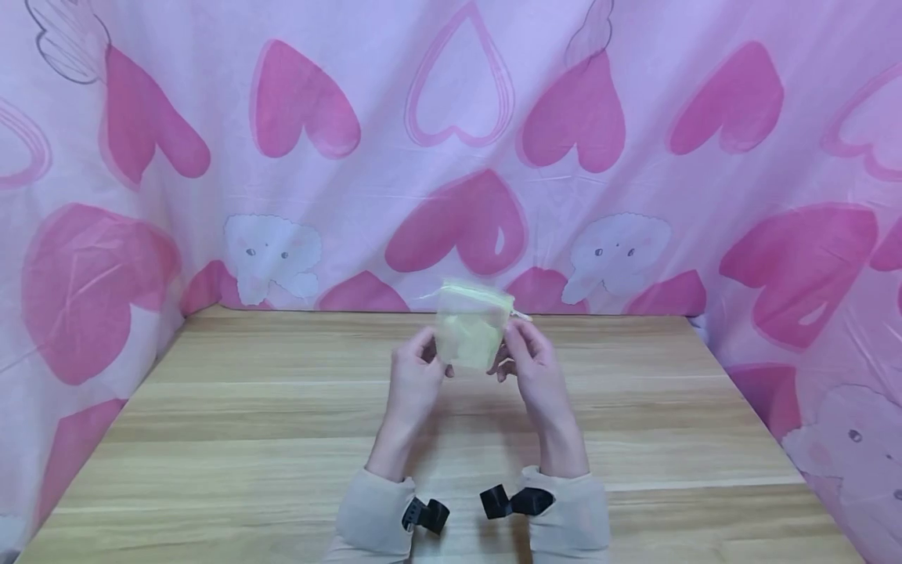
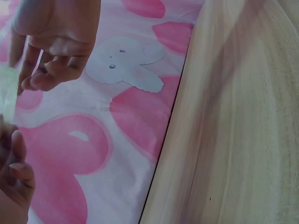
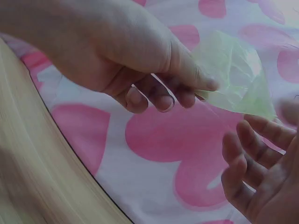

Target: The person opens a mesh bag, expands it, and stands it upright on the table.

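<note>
A small, pale yellow, see-through drawstring pouch (image 1: 470, 333) is held up above the far part of the table. Its gathered-looking top band faces up, and a light cord end (image 1: 521, 316) sticks out on the right. My left hand (image 1: 416, 380) pinches the pouch's left side, thumb in front, as the right wrist view shows. At the opposite edge, my right hand (image 1: 539, 372) pinches the side near the cord, its other fingers (image 3: 254, 158) loosely bent. In the left wrist view only a strip of the pouch (image 2: 8, 93) shows at the border.
A wood-grain table (image 1: 282, 439) lies under both arms. Pink curtains (image 1: 380, 86) with hearts and rabbit faces hang behind it and along both sides. A black wrist camera (image 1: 426, 515) sits at the left cuff, another camera (image 1: 514, 501) at the right.
</note>
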`<state>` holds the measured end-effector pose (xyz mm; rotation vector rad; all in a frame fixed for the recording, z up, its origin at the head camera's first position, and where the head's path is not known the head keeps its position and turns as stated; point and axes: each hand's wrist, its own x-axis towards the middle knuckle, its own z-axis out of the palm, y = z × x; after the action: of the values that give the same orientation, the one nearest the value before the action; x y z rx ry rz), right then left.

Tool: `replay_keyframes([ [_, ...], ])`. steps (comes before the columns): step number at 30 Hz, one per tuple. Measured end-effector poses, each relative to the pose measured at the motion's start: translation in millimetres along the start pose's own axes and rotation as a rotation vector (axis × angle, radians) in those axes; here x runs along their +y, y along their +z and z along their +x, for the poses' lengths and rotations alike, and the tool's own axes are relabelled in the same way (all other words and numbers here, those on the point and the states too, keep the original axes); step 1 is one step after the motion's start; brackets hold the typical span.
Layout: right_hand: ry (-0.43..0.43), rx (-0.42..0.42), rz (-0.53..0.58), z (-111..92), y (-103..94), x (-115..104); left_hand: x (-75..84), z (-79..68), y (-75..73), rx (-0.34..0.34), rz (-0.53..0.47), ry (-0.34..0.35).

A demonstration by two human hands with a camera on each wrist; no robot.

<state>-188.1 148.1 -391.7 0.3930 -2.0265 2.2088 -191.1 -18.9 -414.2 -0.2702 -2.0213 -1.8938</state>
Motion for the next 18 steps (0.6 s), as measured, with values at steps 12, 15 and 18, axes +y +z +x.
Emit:
replay_keyframes([
  [12,-0.097,0.219,-0.268,-2,3.4,-14,-5.0,1.4,-29.5,-0.455,0.056,-0.146],
  [15,-0.130,0.224,-0.311,-4,7.5,-19,-3.8,2.4,-35.4,-0.436,0.018,-0.159],
  [18,-0.165,0.196,-0.337,-5,11.1,-20,-5.1,4.7,-33.1,-0.391,0.045,-0.107],
])
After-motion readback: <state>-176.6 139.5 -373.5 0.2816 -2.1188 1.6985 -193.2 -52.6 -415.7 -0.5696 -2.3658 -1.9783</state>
